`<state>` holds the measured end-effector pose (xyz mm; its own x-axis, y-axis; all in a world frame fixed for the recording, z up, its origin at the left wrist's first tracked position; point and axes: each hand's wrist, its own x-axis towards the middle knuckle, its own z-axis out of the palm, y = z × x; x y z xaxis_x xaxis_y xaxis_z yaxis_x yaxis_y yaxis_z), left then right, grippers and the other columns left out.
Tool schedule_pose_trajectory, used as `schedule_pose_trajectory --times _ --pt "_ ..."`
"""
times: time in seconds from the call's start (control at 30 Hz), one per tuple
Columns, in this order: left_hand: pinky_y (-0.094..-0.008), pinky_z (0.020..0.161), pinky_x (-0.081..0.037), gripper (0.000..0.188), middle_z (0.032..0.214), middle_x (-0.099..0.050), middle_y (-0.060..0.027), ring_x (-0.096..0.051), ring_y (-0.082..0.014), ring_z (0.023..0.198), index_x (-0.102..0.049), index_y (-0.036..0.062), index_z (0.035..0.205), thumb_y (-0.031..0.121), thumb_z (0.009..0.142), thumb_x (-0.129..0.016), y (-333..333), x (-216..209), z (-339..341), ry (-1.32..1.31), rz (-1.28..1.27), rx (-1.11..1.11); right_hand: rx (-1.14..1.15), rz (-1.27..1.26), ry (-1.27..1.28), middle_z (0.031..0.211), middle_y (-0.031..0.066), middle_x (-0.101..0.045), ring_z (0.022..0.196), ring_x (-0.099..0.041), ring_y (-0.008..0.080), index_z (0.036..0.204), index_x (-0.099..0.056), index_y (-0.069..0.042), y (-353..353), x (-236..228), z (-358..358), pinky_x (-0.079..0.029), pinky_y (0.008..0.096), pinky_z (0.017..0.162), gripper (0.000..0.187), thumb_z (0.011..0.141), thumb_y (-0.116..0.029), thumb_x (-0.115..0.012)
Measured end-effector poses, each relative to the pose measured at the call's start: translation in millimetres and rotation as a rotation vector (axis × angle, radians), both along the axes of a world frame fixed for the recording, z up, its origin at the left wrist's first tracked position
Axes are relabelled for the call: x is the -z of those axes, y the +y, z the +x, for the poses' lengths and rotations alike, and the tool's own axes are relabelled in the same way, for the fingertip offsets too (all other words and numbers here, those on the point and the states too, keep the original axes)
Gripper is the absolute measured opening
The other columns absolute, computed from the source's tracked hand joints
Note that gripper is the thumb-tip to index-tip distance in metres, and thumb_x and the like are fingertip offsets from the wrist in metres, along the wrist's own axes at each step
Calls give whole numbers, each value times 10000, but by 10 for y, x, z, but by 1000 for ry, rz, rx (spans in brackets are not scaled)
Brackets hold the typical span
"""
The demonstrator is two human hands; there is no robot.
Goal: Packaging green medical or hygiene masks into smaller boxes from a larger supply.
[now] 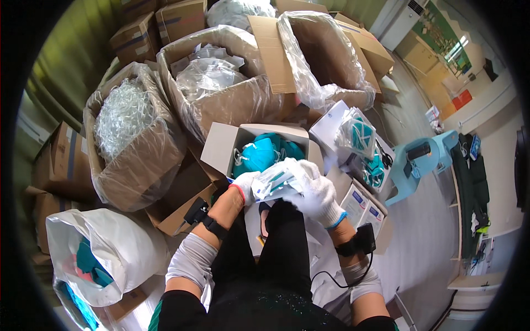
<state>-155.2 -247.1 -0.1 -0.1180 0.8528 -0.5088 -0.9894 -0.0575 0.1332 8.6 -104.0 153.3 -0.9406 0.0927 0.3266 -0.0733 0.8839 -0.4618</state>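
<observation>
A: Going by the head view: holding what, and where?

B: Holding one clear packet [279, 179], showing teal and white contents, between left hand [245, 186] and right hand [321, 193], above the black-trousered legs [284, 231] and at the near side of an open white box [221, 146].

A: Spreading or closing the fingers?

B: On the left, in a red-edged white glove, closing narrow on the packet's left end. On the right, in a blue-edged white knit glove, curling in on the packet's right end; blurring in part, so not showing exact fingertip contact.

A: Finding what inside the white box?

B: Listing teal masks [258, 155], lying heaped, with white straps.

A: Noting what to the right?

B: Noting clear bags [361, 135] of teal masks, lying on a white carton [326, 128], near black scissors [386, 160]. Adding small white boxes [356, 208], sitting in an open brown carton [381, 233]. Adding, farther right, a light blue stool [440, 154], bearing a dark object [418, 151].

A: Recording what to the left and beyond?

B: Recording a left lined carton [138, 176], holding tangled clear strands [124, 118]; a middle lined carton [234, 110], holding clear plastic [207, 78]; a third lined carton [276, 58], showing a shadowed interior; and, lower left, a white sack [138, 248], holding teal pieces [88, 258].
</observation>
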Motion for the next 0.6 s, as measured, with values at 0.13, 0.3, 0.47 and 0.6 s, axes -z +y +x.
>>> schedule_pose_trajectory --times 0.13,0.3,0.47,0.6 --pt "-364 897 -535 309 1116 -694 -127 -677 -265 980 -586 17 1158 160 984 -374 -4 233 -110 25 -41 28 40 -52 46 1142 158 -640 977 -663 344 1301 -567 -77 19 130 -206 -548 383 839 634 738 -220 -820" --pt "-368 873 -550 363 1106 -698 -140 -687 -272 969 -575 5 1183 225 1001 -352 -109 215 -180 -113 -18 -16 -36 51 82 959 129 -671 869 -660 326 1022 -693 -66 87 265 -318 -541 395 743 277 766 -155 -753" --pt "-326 684 -557 714 926 -700 -134 -670 -255 734 -638 21 1080 672 939 -382 -55 -229 -81 92 -403 -131 126 9 123 883 132 -669 805 -654 307 910 -701 -55 -17 294 -408 -532 375 728 122 790 -70 -689" --pt "-217 340 -243 782 547 -468 29 -354 -81 372 -601 62 782 798 880 -354 -162 -31 -197 -82 -250 -121 282 -64 276 872 144 -682 809 -660 289 897 -706 -17 199 292 -504 -521 368 757 120 808 3 -630"
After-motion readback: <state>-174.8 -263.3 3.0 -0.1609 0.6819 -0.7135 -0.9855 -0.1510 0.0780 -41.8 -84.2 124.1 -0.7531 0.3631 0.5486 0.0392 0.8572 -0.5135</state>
